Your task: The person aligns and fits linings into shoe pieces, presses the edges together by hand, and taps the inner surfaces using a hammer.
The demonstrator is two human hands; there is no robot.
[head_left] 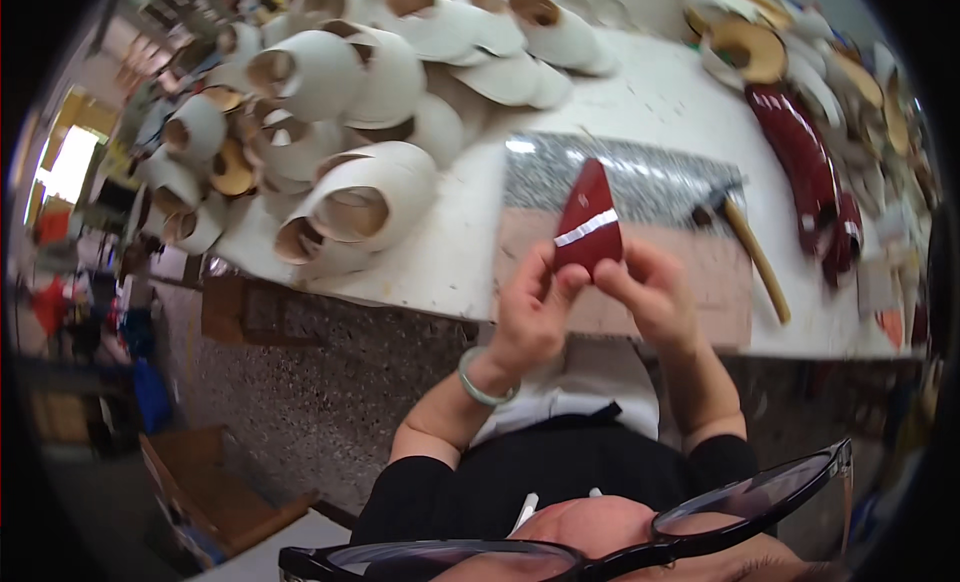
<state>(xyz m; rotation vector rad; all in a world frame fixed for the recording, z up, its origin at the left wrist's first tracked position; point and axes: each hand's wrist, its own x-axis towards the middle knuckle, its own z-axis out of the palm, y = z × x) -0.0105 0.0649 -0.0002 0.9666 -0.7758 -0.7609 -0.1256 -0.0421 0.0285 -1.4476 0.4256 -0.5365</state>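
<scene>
A white table (450, 252) fills the upper half of the view, its near edge curving above a speckled stone front. A large heap of pale shoe forms (330, 102) covers the table's left and far side, several of them showing hollow openings. In the middle of the table lies a grey speckled slab (640, 177), with a pinkish board (720, 282) just in front of it. A row of dark red glossy pieces (805, 162) runs along the right side. A hammer (745, 242) with a wooden handle rests across the slab and the board, its head toward the slab.

Over the near edge of the table, both hands hold up a dark red pointed piece (590, 222) with a white strip across it. The left hand (535, 317), a pale green bangle (482, 387) on its wrist, pinches the piece's lower left edge between thumb and fingers. The right hand (655, 297) pinches the lower right edge, fingers curled.
</scene>
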